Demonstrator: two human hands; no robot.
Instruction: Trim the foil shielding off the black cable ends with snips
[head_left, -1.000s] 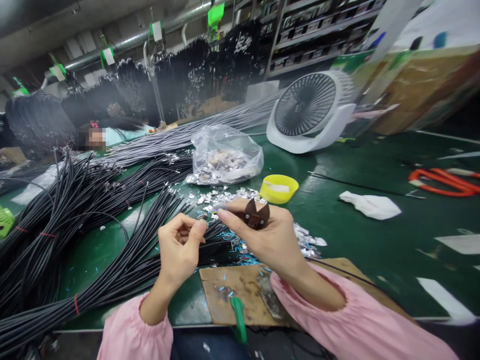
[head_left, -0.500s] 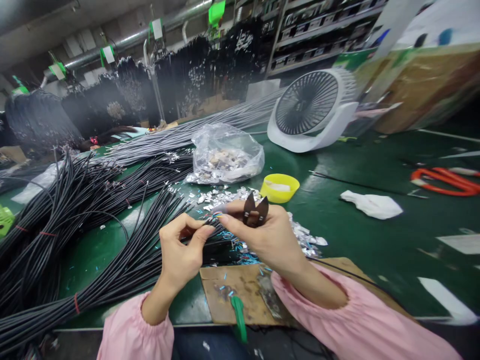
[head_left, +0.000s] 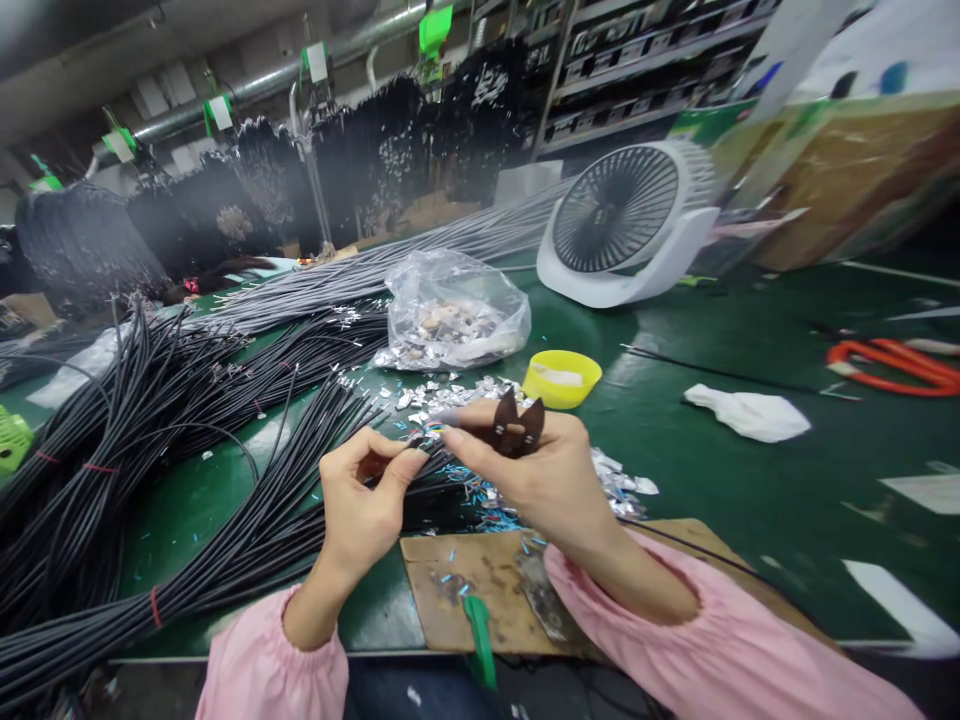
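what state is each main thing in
left hand: pinching black cable end
right hand: holding dark-bladed cutters, pinching thin coloured wires
cutters: jaws open
clear plastic bag: holds silvery scraps
round yellow plastic dish: upright, white item inside
white round fan: tilted back, running unclear
long black cables: tied, red band

Worn on the head, the camera looks forward and down from near behind and above the left hand (head_left: 365, 495) and right hand (head_left: 551, 470), taking in shelves (head_left: 637, 70) well beyond them.
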